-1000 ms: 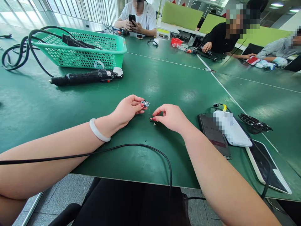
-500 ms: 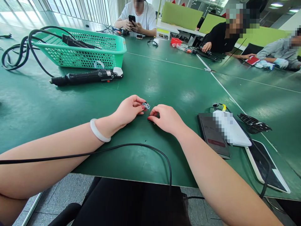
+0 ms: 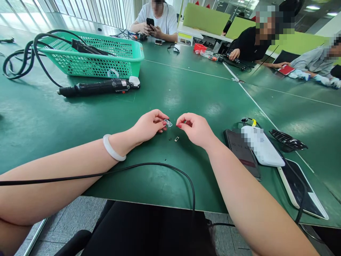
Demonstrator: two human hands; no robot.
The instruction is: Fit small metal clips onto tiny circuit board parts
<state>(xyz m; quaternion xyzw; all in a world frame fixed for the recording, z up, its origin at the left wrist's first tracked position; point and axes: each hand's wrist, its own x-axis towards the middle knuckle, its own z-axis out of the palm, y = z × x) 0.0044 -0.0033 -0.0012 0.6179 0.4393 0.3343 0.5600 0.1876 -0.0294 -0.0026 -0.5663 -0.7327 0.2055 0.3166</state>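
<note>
Between thumb and fingers, my left hand (image 3: 152,124) pinches a small clear plastic part (image 3: 168,123) with metallic-looking detail. Just to its right is my right hand (image 3: 194,128), raised over the table with thumb and forefinger pressed together. Anything at those fingertips is too small to make out. A tiny rectangular metal frame (image 3: 177,139) lies on the green table below the gap between my hands. Beside it sits a tiny dark piece (image 3: 170,139), and another dark speck (image 3: 165,159) lies nearer the table's front edge.
A black electric screwdriver (image 3: 96,88) lies before a green basket (image 3: 133,60) with a looped cable. To the right are a dark phone (image 3: 239,151), a white device (image 3: 262,145), a tablet (image 3: 301,188) and black sunglasses (image 3: 289,139). A black cable (image 3: 149,164) crosses my left forearm. Several people sit beyond.
My right hand dipped to the tiny pieces on the table, then rose toward the clear part. The metal frame lies uncovered now. My left hand shifted slightly right, still pinching the part.
</note>
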